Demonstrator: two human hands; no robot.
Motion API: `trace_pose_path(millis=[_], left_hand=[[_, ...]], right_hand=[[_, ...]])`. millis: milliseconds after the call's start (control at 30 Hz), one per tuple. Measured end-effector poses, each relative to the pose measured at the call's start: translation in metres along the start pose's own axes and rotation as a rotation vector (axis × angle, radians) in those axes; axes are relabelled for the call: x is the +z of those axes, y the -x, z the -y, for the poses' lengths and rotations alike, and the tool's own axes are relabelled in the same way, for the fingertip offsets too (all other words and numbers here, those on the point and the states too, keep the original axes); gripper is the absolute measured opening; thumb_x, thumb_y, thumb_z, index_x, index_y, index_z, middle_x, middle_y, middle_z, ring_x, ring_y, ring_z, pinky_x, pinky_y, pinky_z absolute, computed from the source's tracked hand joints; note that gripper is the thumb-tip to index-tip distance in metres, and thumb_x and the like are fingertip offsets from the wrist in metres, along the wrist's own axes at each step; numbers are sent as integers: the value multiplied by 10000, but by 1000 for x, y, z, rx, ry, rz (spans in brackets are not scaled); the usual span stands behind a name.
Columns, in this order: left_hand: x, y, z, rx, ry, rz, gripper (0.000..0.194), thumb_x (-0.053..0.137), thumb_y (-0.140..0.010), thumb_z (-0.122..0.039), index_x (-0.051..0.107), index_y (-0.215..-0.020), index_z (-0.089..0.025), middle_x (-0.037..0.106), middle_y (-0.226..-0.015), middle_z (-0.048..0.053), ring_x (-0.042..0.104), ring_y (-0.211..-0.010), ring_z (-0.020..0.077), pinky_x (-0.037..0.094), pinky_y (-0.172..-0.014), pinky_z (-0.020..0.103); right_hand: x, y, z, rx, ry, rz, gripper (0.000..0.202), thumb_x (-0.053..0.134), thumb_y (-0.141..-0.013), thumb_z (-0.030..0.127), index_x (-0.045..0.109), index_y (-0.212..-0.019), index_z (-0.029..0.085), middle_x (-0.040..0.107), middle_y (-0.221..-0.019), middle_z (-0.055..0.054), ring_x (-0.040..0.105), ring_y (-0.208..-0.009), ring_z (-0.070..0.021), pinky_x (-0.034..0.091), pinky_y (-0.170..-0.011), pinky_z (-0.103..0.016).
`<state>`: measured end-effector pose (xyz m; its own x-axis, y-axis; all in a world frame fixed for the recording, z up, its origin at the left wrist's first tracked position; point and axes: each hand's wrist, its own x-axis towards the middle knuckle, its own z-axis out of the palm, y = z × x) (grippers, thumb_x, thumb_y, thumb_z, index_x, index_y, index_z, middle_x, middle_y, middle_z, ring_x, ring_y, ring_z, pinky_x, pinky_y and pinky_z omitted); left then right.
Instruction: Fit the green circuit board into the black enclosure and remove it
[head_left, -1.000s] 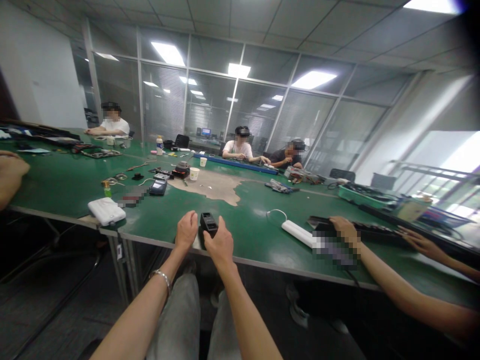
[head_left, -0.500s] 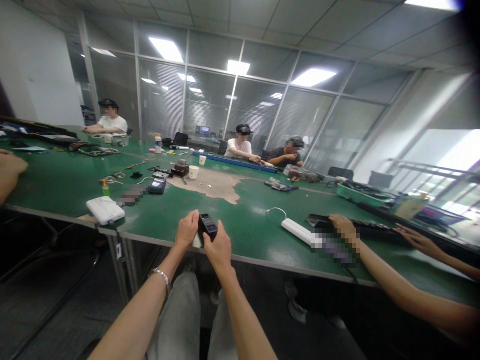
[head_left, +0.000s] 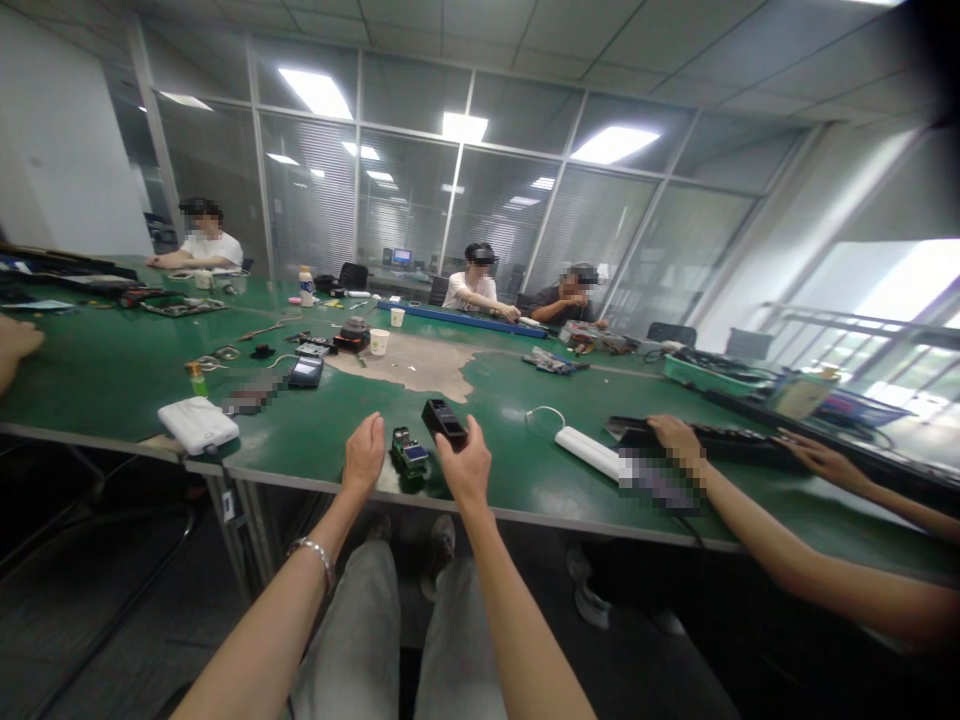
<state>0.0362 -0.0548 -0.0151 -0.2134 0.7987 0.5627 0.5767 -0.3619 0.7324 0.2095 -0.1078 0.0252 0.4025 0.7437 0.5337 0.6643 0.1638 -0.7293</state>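
My right hand [head_left: 466,462] grips a black rectangular housing [head_left: 442,420] with cut-out windows, tilted just above the table. A bare circuit board [head_left: 409,454] with a small dark-blue screen lies between my hands near the table's front edge. My left hand [head_left: 364,455] is just left of the board, apart from it. Its fingers are loosely bent, with nothing visible in them. A silver bracelet [head_left: 315,560] is on my left wrist.
The green table [head_left: 300,455] holds a white power bank [head_left: 198,424], paper cups [head_left: 379,342], a brown mat [head_left: 427,368] and a white power strip [head_left: 589,454]. At right, a neighbour's hands [head_left: 679,445] touch a long black part. Several people sit around the table.
The black housing has come away from the circuit board, moving right and up in my right hand. The board now lies exposed on the table, and my left hand has let go.
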Motion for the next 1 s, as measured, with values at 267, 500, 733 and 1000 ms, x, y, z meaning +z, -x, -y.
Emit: trace_pose_path(millis=[267,500,733,1000], left_hand=[[1,0,1,2,9,6,441,306,-960,-412,618,-1154,-169,668,-1164,110,632,-1061,198,458,-976,340],[3,1,3,2,6,28,431,295,-962,-413,618,-1132,-182,678,-1135,101,655,-996,190,473,-922,318],[2,0,1,-13,6,29,424,301,-960,-413,621,-1117,-183,684,-1118,100,656,-985,191,472,-907,312],[-1,0,-1,-12,-11,16,417,299,-960,-409,624,-1115,-200,682,-1122,95,634,-1040,199,460,-937,321]], right_hand=[[0,3,-39,53,131,70,688,629,-764,346,437,-1356,53,607,-1223,-204,590,-1125,-293,441,-948,-381],[0,11,-49,0,154,64,781,647,-737,339,378,-1383,-8,478,-1363,-236,452,-1268,-316,340,-1053,-410],[-3,15,-45,12,107,42,658,594,-799,363,448,-1350,34,589,-1238,-221,564,-1143,-309,413,-975,-418],[-1,13,-1,42,-118,33,676,589,-818,431,419,-1371,82,672,-1125,-145,652,-1014,-225,480,-895,-316]])
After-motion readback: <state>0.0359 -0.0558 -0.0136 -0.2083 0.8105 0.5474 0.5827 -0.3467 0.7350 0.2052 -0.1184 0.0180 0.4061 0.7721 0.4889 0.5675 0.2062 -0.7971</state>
